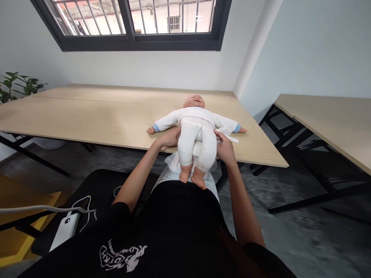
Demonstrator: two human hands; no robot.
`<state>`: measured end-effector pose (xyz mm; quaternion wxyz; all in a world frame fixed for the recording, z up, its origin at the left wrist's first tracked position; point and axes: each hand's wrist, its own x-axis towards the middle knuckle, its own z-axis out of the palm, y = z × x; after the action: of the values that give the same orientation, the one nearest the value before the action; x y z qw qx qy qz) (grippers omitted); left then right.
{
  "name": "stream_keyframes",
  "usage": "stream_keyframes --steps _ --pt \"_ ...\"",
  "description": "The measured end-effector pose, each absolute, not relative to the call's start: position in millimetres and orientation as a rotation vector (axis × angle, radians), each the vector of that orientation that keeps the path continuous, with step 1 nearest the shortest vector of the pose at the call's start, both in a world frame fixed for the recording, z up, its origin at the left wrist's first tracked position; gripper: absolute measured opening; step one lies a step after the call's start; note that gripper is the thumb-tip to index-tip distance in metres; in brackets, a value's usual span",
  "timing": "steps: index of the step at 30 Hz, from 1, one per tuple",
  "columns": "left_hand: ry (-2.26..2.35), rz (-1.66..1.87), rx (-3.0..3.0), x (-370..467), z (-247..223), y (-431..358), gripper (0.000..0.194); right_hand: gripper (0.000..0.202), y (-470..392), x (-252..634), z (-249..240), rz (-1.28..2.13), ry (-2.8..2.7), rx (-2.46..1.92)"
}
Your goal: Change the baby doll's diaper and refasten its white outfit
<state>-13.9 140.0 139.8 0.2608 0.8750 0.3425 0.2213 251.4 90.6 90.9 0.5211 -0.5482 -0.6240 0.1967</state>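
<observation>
Your left hand point(169, 138) slips behind the doll's point(197, 131) hip at nine o'clock, fingers hidden. Your right hand's point(224, 148) grip at three o'clock cannot be read. The plant point(17, 87) is cut by the left edge.

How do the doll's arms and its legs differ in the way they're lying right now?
The doll's arms lie spread out flat on the table, while the doll's legs point toward the person and hang past the table edge. The arms end in blue cuffs; the legs are plain white with bare feet. The left hand and right hand flank the legs, not the arms. Both are clothed in white.
</observation>
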Motion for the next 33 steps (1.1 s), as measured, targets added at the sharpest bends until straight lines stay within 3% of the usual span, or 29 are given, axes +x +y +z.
stream_keyframes --steps 3,8,13,19,27,33 --pt "1.009 0.987 2.089 4.9 125.1 137.2 0.067 0.055 88.0 251.6 91.2 0.453 -1.547 -1.324" --pt "0.931 1.364 1.863 25.7 118.0 145.7 0.039 0.057 85.9 251.2 93.4 0.454 -1.603 -1.312" --pt "1.179 1.163 2.387 10.3 126.0 157.0 0.023 0.057 86.7 250.6 94.1 0.472 -1.581 -1.335" --pt "1.609 0.888 2.686 -22.3 130.6 159.4 0.034 0.064 88.5 251.9 89.3 0.494 -1.562 -1.311" --pt "1.897 0.954 2.223 -24.9 125.3 151.8 0.035 0.063 92.7 253.5 84.9 0.488 -1.568 -1.341" --pt "1.954 0.928 1.992 -36.8 125.8 151.1 0.019 0.063 92.6 253.5 84.3 0.479 -1.568 -1.346"
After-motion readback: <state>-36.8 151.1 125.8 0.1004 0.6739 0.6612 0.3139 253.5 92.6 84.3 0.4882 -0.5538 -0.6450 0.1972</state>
